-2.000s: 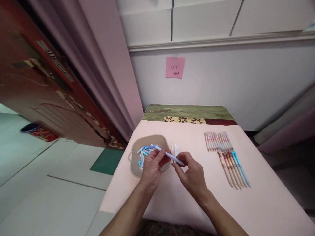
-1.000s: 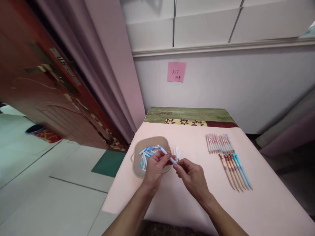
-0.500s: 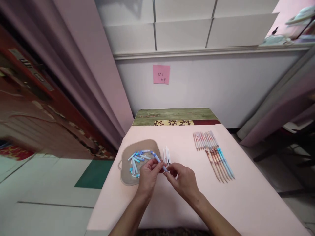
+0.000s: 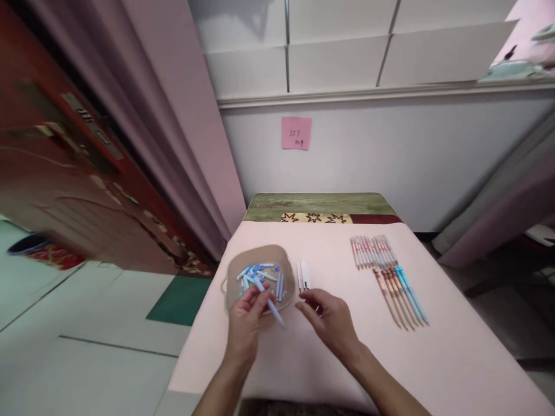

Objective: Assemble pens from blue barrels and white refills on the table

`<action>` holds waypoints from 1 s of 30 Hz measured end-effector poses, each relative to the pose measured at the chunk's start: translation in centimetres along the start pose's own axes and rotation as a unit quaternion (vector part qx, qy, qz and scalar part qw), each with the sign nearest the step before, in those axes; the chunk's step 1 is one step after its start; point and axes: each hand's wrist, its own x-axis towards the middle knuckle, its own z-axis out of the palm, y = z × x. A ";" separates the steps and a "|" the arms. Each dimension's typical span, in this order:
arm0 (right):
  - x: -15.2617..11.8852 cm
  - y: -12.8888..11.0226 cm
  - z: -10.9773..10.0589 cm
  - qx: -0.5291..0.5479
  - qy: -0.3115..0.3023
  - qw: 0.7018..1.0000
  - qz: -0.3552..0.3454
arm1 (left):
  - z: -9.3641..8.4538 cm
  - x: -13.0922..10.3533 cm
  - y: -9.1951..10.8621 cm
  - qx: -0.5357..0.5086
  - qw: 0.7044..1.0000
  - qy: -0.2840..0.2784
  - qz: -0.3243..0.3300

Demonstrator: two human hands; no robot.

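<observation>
My left hand (image 4: 248, 315) is closed round a light-blue pen (image 4: 274, 312), which slants down to the right with its tip toward me. Under its upper end is a beige tray (image 4: 232, 271) with several blue pen parts (image 4: 265, 275) in it. My right hand (image 4: 328, 315) is held to the right of the pen, apart from it. Its fingers are curled and thumb and forefinger are nearly together; a small whitish bit shows between the fingers, too little to name. Just beyond its fingertips, thin white sticks (image 4: 303, 275) like pen refills lie on the table.
To the right, several whole pens lie in two rows: pale patterned pens (image 4: 373, 251) farther off, brown pens (image 4: 392, 297) and blue pens (image 4: 411, 294) closer. They rest on a pink-covered table (image 4: 347, 370). A pink note (image 4: 296, 133) is on the wall behind.
The pen has left my right fingers and is now in my left hand alone, which has drawn left over the tray's edge. The camera view has shifted slightly left.
</observation>
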 end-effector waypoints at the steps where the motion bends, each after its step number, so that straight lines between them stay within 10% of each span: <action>1: 0.7 0.0 -0.1 -0.020 0.004 1.000 0.000 | -1.3 0.2 0.6 0.001 1.000 0.024 0.017; 5: 5.5 -0.7 1.2 -0.165 -0.047 0.985 -0.031 | -4.9 0.6 2.8 0.006 0.993 0.089 0.083; 11: 12.8 -1.9 9.0 -0.339 -0.216 0.915 0.014 | -4.9 0.4 3.2 -0.015 0.994 0.055 0.090; 16: 13.9 -0.8 12.9 -0.361 -0.257 0.896 0.040 | -4.6 0.4 3.2 -0.059 0.996 0.019 0.068; 21: 13.7 -1.1 12.4 -0.345 -0.228 0.910 0.040 | -4.9 0.8 3.6 -0.079 0.996 0.008 0.044; 26: 13.5 -3.9 9.0 -0.252 -0.154 0.955 0.024 | -4.6 1.1 3.7 -0.070 0.997 -0.003 0.018; 28: 13.4 -5.6 7.7 -0.029 -0.129 0.991 0.016 | -4.3 1.2 3.8 -0.062 0.998 -0.016 0.006; 30: 13.2 -7.2 7.0 0.251 -0.112 0.961 0.028 | -4.0 1.3 3.8 -0.058 0.998 -0.026 0.001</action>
